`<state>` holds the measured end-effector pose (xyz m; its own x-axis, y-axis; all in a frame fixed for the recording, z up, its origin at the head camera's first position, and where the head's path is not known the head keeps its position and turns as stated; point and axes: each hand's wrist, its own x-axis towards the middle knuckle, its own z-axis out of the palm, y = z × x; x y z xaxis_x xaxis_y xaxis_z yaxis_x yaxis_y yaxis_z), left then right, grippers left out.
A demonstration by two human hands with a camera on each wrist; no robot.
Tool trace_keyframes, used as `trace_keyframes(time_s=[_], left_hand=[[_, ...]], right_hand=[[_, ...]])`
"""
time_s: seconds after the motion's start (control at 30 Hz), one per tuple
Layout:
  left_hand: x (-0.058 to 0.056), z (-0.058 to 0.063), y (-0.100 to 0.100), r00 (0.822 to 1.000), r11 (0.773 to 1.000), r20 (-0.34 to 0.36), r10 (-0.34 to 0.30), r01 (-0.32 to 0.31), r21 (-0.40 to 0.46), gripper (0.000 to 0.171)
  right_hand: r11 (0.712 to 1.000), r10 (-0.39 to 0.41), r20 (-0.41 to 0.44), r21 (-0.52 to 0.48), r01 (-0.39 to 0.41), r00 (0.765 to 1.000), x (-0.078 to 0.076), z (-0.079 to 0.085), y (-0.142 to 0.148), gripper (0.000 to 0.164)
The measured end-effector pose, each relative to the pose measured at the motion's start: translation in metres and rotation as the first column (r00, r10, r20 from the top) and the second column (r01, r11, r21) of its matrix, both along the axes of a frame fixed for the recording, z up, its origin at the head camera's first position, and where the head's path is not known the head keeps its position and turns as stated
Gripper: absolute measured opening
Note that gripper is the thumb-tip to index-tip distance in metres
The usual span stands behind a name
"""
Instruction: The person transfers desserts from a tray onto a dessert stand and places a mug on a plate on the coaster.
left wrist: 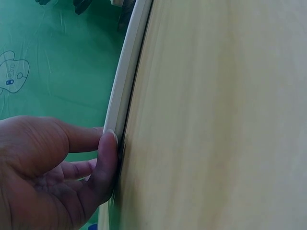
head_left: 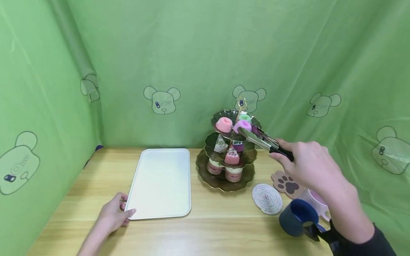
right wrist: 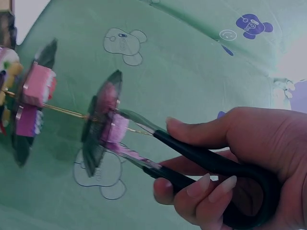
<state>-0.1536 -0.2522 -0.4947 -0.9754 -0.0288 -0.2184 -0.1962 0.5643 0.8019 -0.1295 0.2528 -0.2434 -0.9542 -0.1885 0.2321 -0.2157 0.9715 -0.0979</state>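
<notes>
My left hand point(head_left: 112, 213) pinches the near left corner of a white rectangular tray point(head_left: 160, 183) lying on the table, thumb at the rim; the left wrist view shows the tray's edge point(left wrist: 125, 72) between thumb and finger. Black-handled tongs point(head_left: 261, 144) are in my right hand point(head_left: 312, 165). Their tips stand on either side of a purple ring-shaped cake point(head_left: 242, 125) on the top tier of a dark three-tier stand point(head_left: 221, 184). Beside it sit a pink cake point(head_left: 224, 124) and a green one point(head_left: 245, 117). In the right wrist view the tongs point(right wrist: 192, 155) straddle the purple cake point(right wrist: 115, 127).
Cake slices, one pink point(head_left: 232, 156), fill the middle tier; layered dessert cups, one in front point(head_left: 233, 175), stand on the bottom tier. Right of the stand are a round woven coaster point(head_left: 267, 199), a paw-shaped coaster point(head_left: 283, 179), a blue mug point(head_left: 289, 222) and a pink mug point(head_left: 312, 201).
</notes>
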Motion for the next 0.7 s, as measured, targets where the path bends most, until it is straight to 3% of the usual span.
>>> trace_keyframes(time_s=[0.23, 0.43, 0.57, 0.7], left_hand=[[0.002, -0.003, 0.000, 1.000, 1.000, 0.003, 0.006, -0.006, 0.003, 0.050], [0.001, -0.003, -0.001, 1.000, 1.000, -0.005, 0.009, -0.009, -0.008, 0.051], [0.000, -0.002, 0.000, 1.000, 1.000, -0.010, 0.001, -0.001, -0.006, 0.051], [0.000, -0.004, 0.000, 1.000, 1.000, -0.016, 0.004, -0.004, -0.017, 0.050]], right_hand=[[0.998, 0.014, 0.176, 0.059, -0.025, 0.984, -0.023, 0.029, -0.002, 0.061], [0.998, -0.014, 0.255, 0.067, -0.004, 0.967, -0.029, 0.039, -0.005, 0.064], [0.998, -0.013, 0.217, 0.064, -0.001, 0.976, -0.018, 0.037, -0.003, 0.077], [0.999, 0.029, 0.075, 0.016, -0.030, 0.997, 0.010, 0.031, -0.011, 0.081]])
